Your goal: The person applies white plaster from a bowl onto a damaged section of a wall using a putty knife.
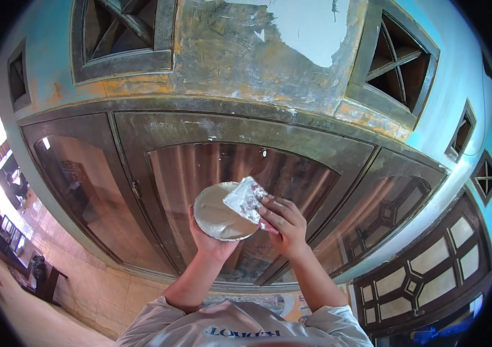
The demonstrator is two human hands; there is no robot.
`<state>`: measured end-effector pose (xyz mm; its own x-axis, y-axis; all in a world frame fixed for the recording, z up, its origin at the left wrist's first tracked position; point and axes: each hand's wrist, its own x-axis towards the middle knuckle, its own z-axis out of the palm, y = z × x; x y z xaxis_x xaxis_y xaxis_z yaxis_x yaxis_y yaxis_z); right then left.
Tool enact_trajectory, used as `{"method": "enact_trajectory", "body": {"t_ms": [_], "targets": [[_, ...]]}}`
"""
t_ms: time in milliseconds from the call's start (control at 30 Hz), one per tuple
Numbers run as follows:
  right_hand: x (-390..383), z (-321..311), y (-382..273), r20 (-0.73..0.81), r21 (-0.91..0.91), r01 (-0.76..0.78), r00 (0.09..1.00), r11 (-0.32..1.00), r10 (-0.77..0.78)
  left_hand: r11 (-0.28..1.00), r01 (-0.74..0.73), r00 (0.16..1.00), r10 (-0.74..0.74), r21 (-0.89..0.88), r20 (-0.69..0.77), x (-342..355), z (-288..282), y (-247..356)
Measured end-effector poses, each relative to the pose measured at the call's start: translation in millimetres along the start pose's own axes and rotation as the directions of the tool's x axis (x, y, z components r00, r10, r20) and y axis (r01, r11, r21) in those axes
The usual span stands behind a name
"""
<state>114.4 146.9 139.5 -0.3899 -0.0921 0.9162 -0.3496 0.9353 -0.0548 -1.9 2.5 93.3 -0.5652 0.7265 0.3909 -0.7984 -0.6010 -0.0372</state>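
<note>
My left hand point(214, 246) is wrapped round the underside and side of a round tub point(195, 217) of creamy off-white filler paste point(217, 211). The paste has soft ridges on its surface. In my right hand point(287, 224) is a flat putty knife point(245, 199), its wide blade smeared with white paste and a bit of red showing near my fingers. The blade lies over the tub's right rim; whether it touches the paste I cannot tell.
Ahead is a dark wooden frame with glass panes point(246, 168). Above it the wall has a bare, scraped patch point(228, 58) with a white filled area point(315, 29), between two vents point(121, 29) with crossed bars. A low dark bench point(43, 277) stands on the tiled floor at left.
</note>
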Motion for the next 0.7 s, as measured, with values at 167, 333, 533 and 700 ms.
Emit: {"method": "enact_trajectory", "body": {"t_ms": [167, 333, 533, 700], "targets": [[53.9, -16.9, 15.2, -0.062, -0.388, 0.226, 0.961, 0.894, -0.270, 1.000, 0.003, 0.996, -0.004, -0.013, -0.085, 10.4, 14.4, -7.2], [167.6, -39.8, 47.7, -0.155, -0.636, 0.254, 0.882, 0.728, -0.444, 0.998, 0.001, 0.995, 0.006, 0.066, -0.100, 6.3, 19.0, -7.5], [329.3, -92.0, 44.1, -0.132, -0.868, 0.119, 0.881, 0.482, -0.454, 0.991, -0.015, 0.968, 0.048, 0.135, -0.244, -9.7, 19.9, -0.9], [414.2, -102.1, 65.0, -0.154, -0.912, 0.030, 0.899, 0.409, -0.409, 0.991, -0.019, 0.952, 0.058, 0.132, -0.300, -17.5, 9.5, 9.4]]}}
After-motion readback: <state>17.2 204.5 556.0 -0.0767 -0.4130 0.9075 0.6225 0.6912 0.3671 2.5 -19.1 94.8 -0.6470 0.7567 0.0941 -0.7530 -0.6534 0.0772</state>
